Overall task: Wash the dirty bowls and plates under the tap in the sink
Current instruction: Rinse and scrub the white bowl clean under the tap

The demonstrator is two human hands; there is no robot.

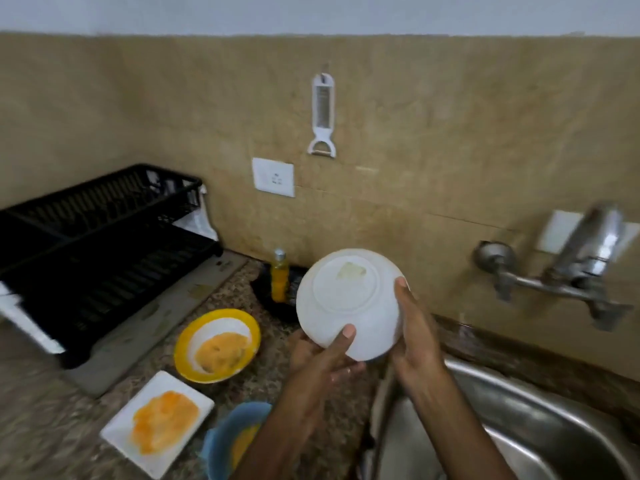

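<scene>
On upturned white bowl (349, 306), unreadable label patch (351, 271)

Inside of white bowl (349, 299) is hidden; only its underside is shown. Most fingers of left hand (322, 358) and right hand (412, 337) are covered behind it. Blue bowl (221, 441), near, is half hidden by left arm (277, 438) and cut by the bottom edge. Tap (585, 258) and dish rack (97, 244) are motion-blurred. Sink (554, 427) is cut off right and near.
</scene>
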